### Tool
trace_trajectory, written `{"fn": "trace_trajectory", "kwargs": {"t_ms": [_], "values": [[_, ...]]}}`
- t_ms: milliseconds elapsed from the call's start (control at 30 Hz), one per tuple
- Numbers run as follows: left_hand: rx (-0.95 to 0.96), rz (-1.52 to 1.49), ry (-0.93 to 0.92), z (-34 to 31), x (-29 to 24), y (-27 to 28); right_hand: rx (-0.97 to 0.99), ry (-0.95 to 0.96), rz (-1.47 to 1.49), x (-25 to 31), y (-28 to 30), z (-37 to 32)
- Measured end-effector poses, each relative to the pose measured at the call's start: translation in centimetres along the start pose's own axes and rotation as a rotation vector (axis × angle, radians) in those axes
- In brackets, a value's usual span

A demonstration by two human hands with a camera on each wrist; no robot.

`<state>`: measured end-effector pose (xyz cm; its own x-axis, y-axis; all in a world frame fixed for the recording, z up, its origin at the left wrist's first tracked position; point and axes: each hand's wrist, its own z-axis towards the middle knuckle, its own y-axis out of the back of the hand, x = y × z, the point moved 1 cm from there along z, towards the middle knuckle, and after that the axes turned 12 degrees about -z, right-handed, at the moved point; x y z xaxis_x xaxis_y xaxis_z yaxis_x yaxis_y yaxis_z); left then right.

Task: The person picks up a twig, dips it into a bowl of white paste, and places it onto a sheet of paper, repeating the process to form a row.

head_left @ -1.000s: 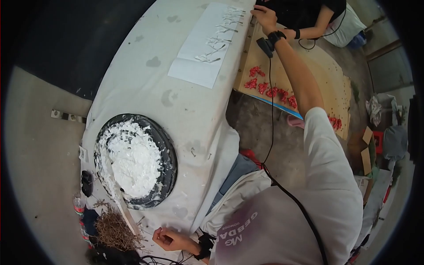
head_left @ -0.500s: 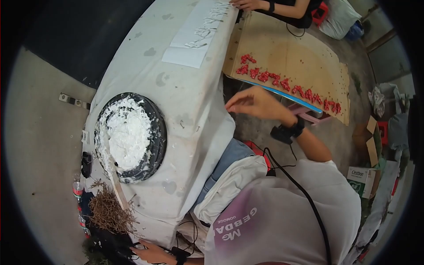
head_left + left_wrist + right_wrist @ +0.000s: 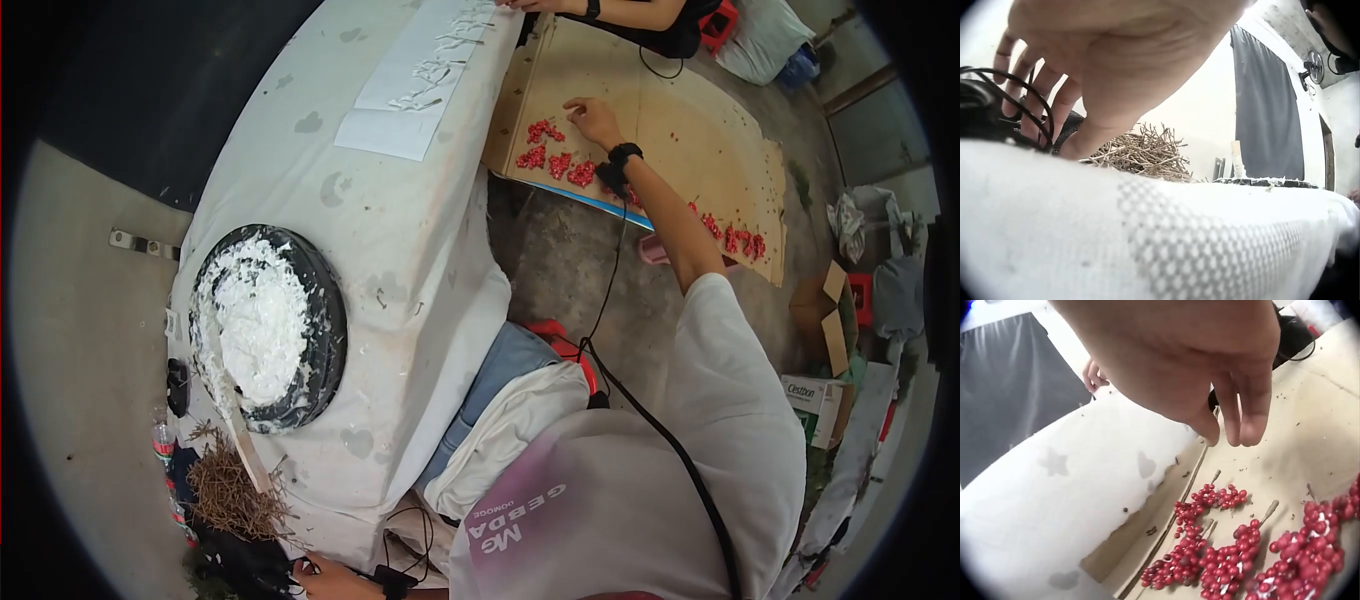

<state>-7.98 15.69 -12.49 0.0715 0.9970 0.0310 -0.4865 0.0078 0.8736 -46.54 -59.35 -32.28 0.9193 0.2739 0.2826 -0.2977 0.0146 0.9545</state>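
My right hand [image 3: 597,122] hovers over the cardboard sheet [image 3: 690,130], beside red berry sprigs [image 3: 581,173]. In the right wrist view its fingers [image 3: 1254,419] point down, nothing seen between them and the thumb, above a small berry sprig [image 3: 1232,499] with a brown stem. At the near table corner is my left hand [image 3: 338,581], its fingers loosely bent beside black cables [image 3: 1044,103] and touching dark stuff there. A heap of brown twigs [image 3: 235,490] lies close to it.
A black round tray [image 3: 335,330] carries white paste [image 3: 260,320], with a wooden stick [image 3: 247,452] across its edge. White-coated twigs lie on white paper [image 3: 380,132]. Another person's hand [image 3: 535,5] rests at the far table edge. My cable [image 3: 612,280] hangs beside the cardboard.
My right hand came back from the far table edge toward my body, then went out over the berry sprigs. My left hand moved down to the cables at the table corner.
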Motion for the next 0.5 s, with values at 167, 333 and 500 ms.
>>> {"fn": "trace_trajectory", "kwargs": {"t_ms": [167, 333, 500], "values": [[0.169, 0.011, 0.154, 0.4, 0.2, -0.3, 0.042, 0.041, -0.116, 0.0, -2.4, 2.5], [-0.05, 0.041, -0.042, 0.2, -0.5, -0.5, 0.127, 0.069, -0.087, 0.6, -3.3, 3.0], [-0.168, -0.005, -0.196, 0.7, 0.7, -1.0, 0.147, 0.009, -0.113, 0.2, -4.0, 3.4]]}}
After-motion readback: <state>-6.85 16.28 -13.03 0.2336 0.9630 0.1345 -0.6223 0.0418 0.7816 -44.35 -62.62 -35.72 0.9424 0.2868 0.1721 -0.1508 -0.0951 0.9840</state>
